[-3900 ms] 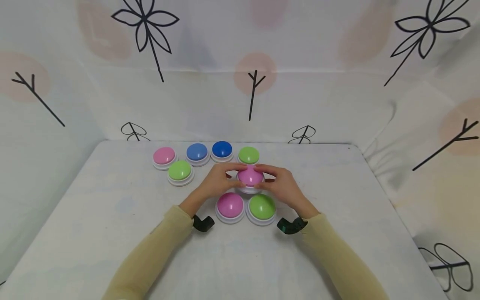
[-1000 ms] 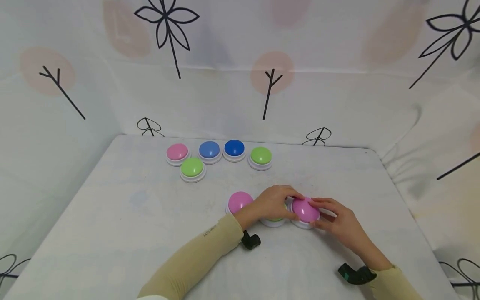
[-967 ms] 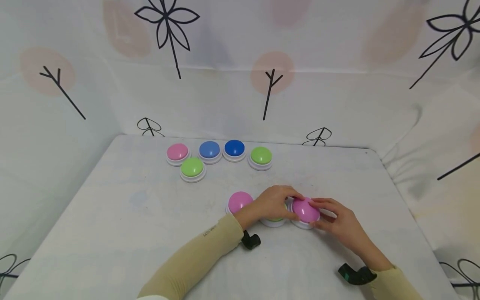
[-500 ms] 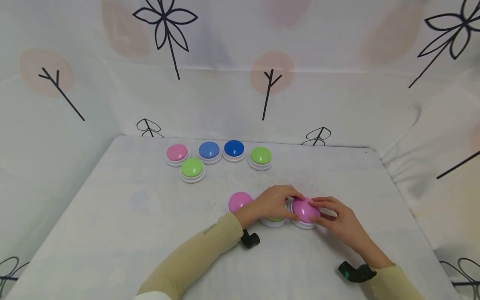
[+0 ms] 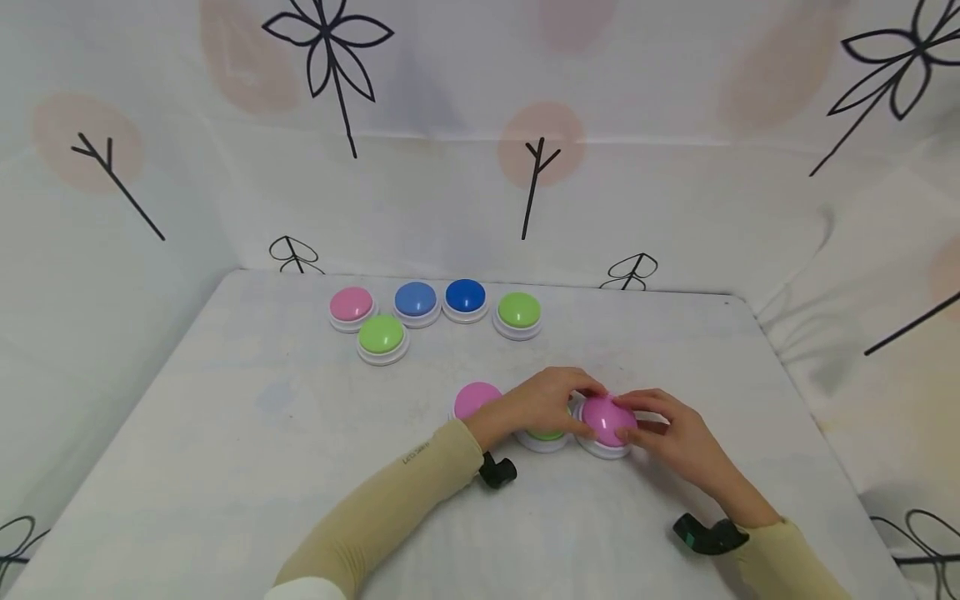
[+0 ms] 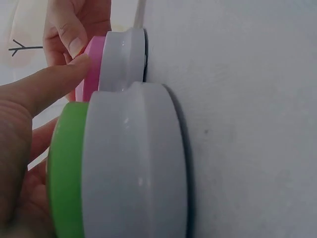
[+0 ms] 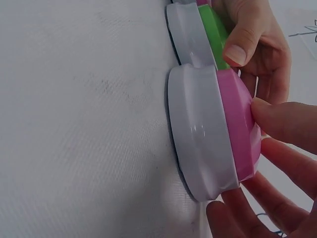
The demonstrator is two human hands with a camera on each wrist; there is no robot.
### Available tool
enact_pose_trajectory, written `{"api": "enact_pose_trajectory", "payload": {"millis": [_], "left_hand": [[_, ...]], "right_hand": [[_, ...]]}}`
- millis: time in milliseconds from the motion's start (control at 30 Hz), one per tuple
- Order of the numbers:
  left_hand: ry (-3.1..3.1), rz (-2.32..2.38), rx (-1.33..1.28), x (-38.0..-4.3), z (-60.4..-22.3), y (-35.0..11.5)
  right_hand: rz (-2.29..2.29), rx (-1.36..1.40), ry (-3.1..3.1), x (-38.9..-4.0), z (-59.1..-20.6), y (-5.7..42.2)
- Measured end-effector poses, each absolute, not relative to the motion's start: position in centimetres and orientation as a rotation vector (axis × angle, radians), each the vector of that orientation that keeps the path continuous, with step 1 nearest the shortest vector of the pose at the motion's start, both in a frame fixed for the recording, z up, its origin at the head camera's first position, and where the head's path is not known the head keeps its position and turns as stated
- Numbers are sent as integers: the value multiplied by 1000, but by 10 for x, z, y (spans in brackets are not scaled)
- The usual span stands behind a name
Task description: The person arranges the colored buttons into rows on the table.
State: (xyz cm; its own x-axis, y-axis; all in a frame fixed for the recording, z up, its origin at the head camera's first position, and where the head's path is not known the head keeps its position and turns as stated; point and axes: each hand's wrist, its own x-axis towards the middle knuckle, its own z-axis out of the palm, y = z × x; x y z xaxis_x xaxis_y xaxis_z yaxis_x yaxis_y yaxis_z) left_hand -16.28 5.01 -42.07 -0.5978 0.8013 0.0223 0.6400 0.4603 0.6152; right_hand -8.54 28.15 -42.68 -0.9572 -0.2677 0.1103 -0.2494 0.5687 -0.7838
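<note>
A pink push button (image 5: 606,421) with a white base sits on the white table, at the right end of a front row. My left hand (image 5: 551,398) arches over the green push button (image 6: 129,163) and grips the pink dome from the left, thumb in front and fingers behind. From the right, my right hand (image 5: 686,437) holds the same dome between thumb and fingers. The right wrist view shows the pink button's base (image 7: 200,134) flat against the table, close beside the green one. Another pink button (image 5: 474,400), partly behind my left wrist, ends the row on the left.
Farther back stand a pink button (image 5: 351,305), a light blue button (image 5: 415,300), a dark blue button (image 5: 465,296) and a green button (image 5: 519,312). One more green button (image 5: 381,335) stands just in front of them. A patterned cloth wall (image 5: 420,200) rises behind the table.
Since the oldest frame, both hands have brought the pink button from near the back green one to the front row's right end. Over the last second, only my right fingers shift slightly.
</note>
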Motion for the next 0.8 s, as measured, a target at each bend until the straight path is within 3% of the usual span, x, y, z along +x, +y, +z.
{"api": "enact_pose_trajectory", "payload": {"millis": [800], "left_hand": [[2360,1144,1124,-176,-404,27]], "right_hand": [[-1391,-283,2765,-104,-412,273]]}}
